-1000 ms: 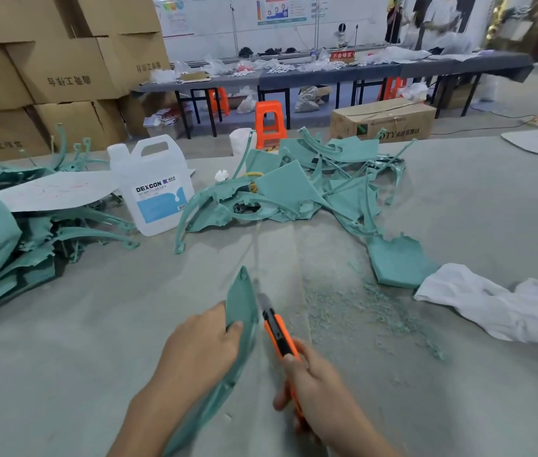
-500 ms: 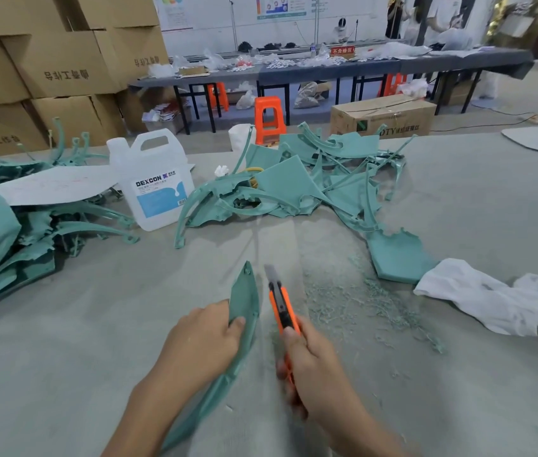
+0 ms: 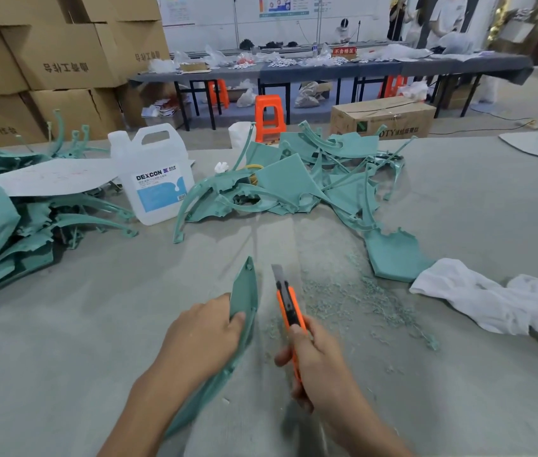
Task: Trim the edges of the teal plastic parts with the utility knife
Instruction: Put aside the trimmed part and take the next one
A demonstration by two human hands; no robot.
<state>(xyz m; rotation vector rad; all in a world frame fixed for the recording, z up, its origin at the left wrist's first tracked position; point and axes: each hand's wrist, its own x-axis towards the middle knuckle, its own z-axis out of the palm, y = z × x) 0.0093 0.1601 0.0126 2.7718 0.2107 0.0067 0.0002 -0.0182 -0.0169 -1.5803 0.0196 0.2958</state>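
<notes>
Hands are over our grey table [image 3: 63, 341]. Our left hand [image 3: 201, 338] grips a long teal part [image 3: 244, 291], nearer to us than the white jug [image 3: 155, 179]. Our right hand [image 3: 320, 364] grips the orange knife [image 3: 289, 308], blade out, just beside that part but apart from it. More teal parts [image 3: 287, 183] lie right of the jug.

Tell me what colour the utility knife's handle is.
The utility knife is orange with a black slider; head view.
</notes>
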